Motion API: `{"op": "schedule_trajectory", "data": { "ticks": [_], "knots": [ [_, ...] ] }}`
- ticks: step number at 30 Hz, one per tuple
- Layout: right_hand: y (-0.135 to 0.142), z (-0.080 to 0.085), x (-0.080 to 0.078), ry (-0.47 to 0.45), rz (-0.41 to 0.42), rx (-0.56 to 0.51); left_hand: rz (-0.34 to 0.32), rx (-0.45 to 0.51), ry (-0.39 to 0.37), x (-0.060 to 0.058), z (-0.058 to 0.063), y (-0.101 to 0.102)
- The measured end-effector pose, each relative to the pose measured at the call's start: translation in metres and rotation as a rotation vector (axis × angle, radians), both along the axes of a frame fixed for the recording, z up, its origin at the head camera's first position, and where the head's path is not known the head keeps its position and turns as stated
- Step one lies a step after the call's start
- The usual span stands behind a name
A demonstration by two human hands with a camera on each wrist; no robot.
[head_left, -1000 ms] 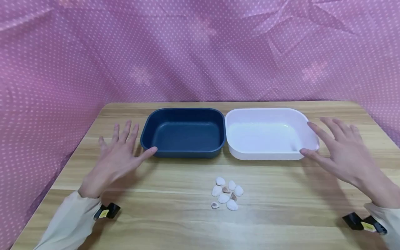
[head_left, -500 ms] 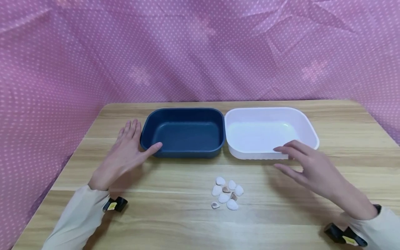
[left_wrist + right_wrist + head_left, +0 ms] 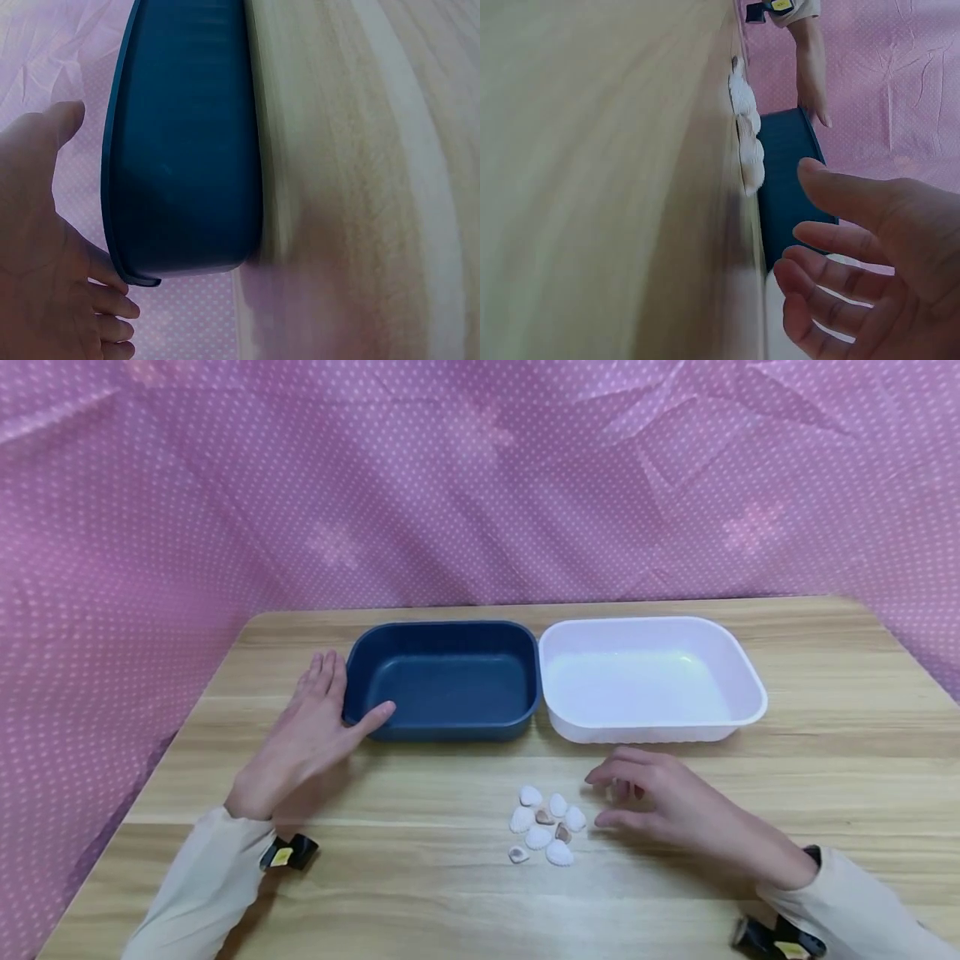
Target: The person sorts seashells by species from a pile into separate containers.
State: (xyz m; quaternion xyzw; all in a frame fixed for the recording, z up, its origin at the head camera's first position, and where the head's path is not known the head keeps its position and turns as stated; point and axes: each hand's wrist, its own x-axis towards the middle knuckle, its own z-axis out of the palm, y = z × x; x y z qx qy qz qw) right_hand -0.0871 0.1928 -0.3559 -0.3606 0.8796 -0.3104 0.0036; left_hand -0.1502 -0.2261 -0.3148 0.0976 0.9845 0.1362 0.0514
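My left hand (image 3: 303,735) rests against the left end of a dark blue plastic tub (image 3: 442,681), fingers along its outer side and thumb over the front rim. In the left wrist view the fingers (image 3: 112,304) lie straight at the rim of that tub. A small cluster of seashells (image 3: 537,837), mostly white and ribbed with a few brown ones, lies on the table in front of the tubs. Just right of the shells hovers my right hand (image 3: 660,797), its fingers loosely bent and nothing between them. The right wrist view shows the thumb apart from the fingers.
A white plastic tub (image 3: 648,681) stands beside the blue one, their ends touching. Both stand toward the back of the wooden table (image 3: 420,893). Pink dotted cloth (image 3: 480,485) hangs behind and to the sides.
My right hand has left the white tub's right end and come left and nearer to the shells. The left hand has moved slightly right against the blue tub, its fingers closer together.
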Motion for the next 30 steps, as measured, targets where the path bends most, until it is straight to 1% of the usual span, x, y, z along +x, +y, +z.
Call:
{"op": "schedule_trajectory", "data": {
  "ticks": [4,8,15,24,30],
  "knots": [
    [-0.008,-0.008,-0.001,-0.060,0.041,-0.013,0.012,0.005,-0.012,0.001,-0.005,-0.001],
    [-0.013,-0.015,-0.001,-0.050,0.069,-0.024,0.015,-0.001,-0.016,0.000,-0.009,-0.001],
    [-0.021,-0.022,-0.002,-0.030,0.083,-0.033,0.016,0.015,-0.007,-0.002,-0.016,0.001],
    [-0.022,-0.026,-0.004,-0.054,0.084,-0.057,0.023,0.026,-0.003,-0.003,-0.021,0.001],
    [-0.021,-0.022,-0.004,-0.086,0.092,-0.050,0.026,0.029,-0.003,-0.002,-0.019,0.001]
  ]
}}
